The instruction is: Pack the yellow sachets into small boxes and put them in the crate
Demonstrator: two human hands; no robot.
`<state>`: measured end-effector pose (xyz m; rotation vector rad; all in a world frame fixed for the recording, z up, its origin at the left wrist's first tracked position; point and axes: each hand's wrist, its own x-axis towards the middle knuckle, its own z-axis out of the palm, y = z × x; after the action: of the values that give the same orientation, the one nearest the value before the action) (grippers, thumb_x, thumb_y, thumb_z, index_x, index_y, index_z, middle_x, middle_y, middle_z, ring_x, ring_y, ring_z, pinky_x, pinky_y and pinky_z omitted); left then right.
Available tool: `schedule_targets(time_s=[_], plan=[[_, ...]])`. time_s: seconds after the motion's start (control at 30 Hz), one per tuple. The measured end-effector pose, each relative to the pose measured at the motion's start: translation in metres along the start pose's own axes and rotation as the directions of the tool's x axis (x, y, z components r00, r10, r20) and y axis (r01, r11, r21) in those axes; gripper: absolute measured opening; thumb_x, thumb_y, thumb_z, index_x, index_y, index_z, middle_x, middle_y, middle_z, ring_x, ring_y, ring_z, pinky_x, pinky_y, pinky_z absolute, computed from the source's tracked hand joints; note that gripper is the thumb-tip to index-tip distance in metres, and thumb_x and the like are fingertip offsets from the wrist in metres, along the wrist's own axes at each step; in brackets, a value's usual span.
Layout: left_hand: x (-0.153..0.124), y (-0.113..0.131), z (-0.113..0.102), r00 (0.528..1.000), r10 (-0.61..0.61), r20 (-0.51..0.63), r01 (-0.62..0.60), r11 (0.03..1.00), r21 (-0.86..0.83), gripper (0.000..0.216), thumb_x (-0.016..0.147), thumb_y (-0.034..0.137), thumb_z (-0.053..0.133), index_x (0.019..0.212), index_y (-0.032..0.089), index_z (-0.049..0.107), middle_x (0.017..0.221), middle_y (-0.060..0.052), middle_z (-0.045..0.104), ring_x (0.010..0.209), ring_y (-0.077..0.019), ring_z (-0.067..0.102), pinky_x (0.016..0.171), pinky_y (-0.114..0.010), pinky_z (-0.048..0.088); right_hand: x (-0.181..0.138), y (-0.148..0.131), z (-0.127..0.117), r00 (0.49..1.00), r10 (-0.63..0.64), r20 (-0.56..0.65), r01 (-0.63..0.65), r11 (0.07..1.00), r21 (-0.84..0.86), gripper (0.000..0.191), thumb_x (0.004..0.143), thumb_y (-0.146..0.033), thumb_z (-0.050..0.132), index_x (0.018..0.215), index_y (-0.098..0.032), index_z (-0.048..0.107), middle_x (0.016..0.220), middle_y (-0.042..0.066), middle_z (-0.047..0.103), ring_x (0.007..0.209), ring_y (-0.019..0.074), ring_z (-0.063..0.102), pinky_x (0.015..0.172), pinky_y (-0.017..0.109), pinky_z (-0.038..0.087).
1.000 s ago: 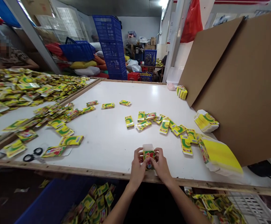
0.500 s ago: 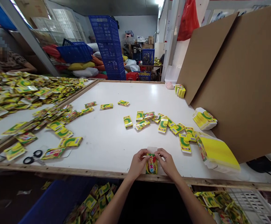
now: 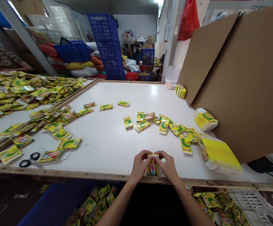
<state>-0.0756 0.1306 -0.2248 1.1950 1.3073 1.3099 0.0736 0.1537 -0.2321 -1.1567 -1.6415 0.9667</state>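
A small yellow and green printed carton [image 3: 152, 170] lies at the table's front edge, its picture side up and its far end between my fingers. My left hand [image 3: 140, 164] grips its upper left, thumb on the front face. From the other side my right hand [image 3: 167, 164] pinches the upper right corner, the two thumbs nearly meeting at the top. The carton's top flap looks folded down under my fingers. To the right lies a loose carton [image 3: 186, 144], beside a thick stack of flat yellow cartons [image 3: 221, 153].
Several cartons lie scattered across the white table [image 3: 103, 135]. Black-handled scissors [image 3: 29, 160] rest at the left front. A large carton heap [image 3: 21, 91] lies beyond a wooden divider. Cardboard sheets [image 3: 244, 78] stand along the right. A person [image 3: 7, 59] sits at far left.
The pale flap that stood up from the carton's far end is folded down. My fingers and thumbs have moved closer together over that end. The view has shifted slightly.
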Motion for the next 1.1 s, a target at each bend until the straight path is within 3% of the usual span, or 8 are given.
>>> schedule_targets(time_s=[0.17,0.43,0.57,0.7,0.8,0.87,0.97,1.1], plan=[[0.006,0.0,0.003,0.998,-0.061,-0.03,0.058,0.994,-0.096,0.019,0.07,0.031,0.07,0.079,0.014,0.068,0.065,0.0,0.063,0.06,-0.0119,0.055,0.059,-0.023,0.045,0.008,0.001,0.001,0.998,0.049,0.043,-0.053,0.993,0.103,0.026,0.08,-0.043,0.059,0.084,-0.018,0.068,0.073,0.003,0.068,0.068,0.0175,0.06,0.064,0.028,0.05],[-0.003,-0.006,-0.004,0.995,-0.057,0.077,0.064,0.993,-0.097,0.022,0.074,0.032,0.068,0.087,0.015,0.071,0.084,-0.006,0.071,0.08,-0.0188,0.063,0.076,-0.03,0.05,-0.005,0.007,-0.002,0.997,0.038,0.071,-0.047,0.991,0.123,0.021,0.083,-0.036,0.057,0.091,-0.02,0.07,0.09,0.005,0.071,0.081,0.0194,0.063,0.072,0.03,0.049],[-0.007,0.003,-0.014,1.0,-0.024,-0.007,0.024,1.0,-0.007,0.022,0.076,0.033,0.065,0.088,0.017,0.071,0.088,-0.007,0.072,0.084,-0.0208,0.064,0.077,-0.031,0.051,-0.006,0.005,-0.006,0.998,-0.014,0.063,0.005,0.991,0.131,0.022,0.085,-0.036,0.055,0.094,-0.023,0.071,0.095,0.006,0.07,0.087,0.0199,0.063,0.074,0.031,0.049],[-0.031,0.038,-0.073,0.983,-0.033,-0.181,0.059,0.988,0.14,0.027,0.078,0.042,0.06,0.087,0.018,0.07,0.084,-0.005,0.071,0.078,-0.021,0.064,0.07,-0.03,0.052,-0.009,0.01,-0.014,0.997,0.074,-0.01,-0.072,0.987,0.146,0.029,0.085,-0.04,0.056,0.105,-0.021,0.067,0.097,0.007,0.07,0.083,0.0191,0.063,0.077,0.032,0.049],[-0.054,0.071,-0.136,0.986,-0.156,-0.063,0.168,0.896,0.411,0.03,0.076,0.046,0.062,0.087,0.019,0.071,0.087,-0.005,0.072,0.084,-0.0235,0.064,0.076,-0.031,0.052,-0.013,0.018,-0.019,0.986,0.168,0.005,-0.167,0.973,0.157,0.031,0.085,-0.043,0.055,0.098,-0.019,0.068,0.091,0.008,0.071,0.08,0.0202,0.063,0.077,0.033,0.048],[-0.056,0.082,-0.166,0.977,-0.213,-0.033,0.195,0.811,0.551,0.036,0.075,0.049,0.062,0.094,0.02,0.07,0.095,-0.006,0.071,0.091,-0.0257,0.064,0.08,-0.034,0.052,-0.013,0.022,-0.018,0.98,0.195,0.038,-0.198,0.966,0.167,0.031,0.085,-0.045,0.054,0.096,-0.019,0.068,0.09,0.008,0.071,0.08,0.0207,0.063,0.077,0.033,0.048],[-0.02,0.073,-0.174,0.991,-0.092,-0.1,0.133,0.785,0.605,0.048,0.076,0.054,0.057,0.11,0.021,0.062,0.112,-0.009,0.065,0.099,-0.0265,0.061,0.088,-0.041,0.05,-0.011,0.022,-0.009,0.978,0.194,0.082,-0.206,0.963,0.174,0.032,0.085,-0.046,0.055,0.096,-0.019,0.069,0.089,0.008,0.071,0.081,0.0215,0.063,0.078,0.033,0.048],[0.081,0.033,-0.135,0.956,0.128,-0.263,0.085,0.738,0.669,0.054,0.079,0.046,0.057,0.126,0.022,0.048,0.128,-0.014,0.05,0.112,-0.0288,0.052,0.092,-0.043,0.044,-0.006,0.019,0.005,0.973,0.187,0.133,-0.205,0.968,0.143,0.035,0.084,-0.048,0.054,0.094,-0.018,0.069,0.086,0.008,0.071,0.078,0.0221,0.063,0.075,0.033,0.048]])
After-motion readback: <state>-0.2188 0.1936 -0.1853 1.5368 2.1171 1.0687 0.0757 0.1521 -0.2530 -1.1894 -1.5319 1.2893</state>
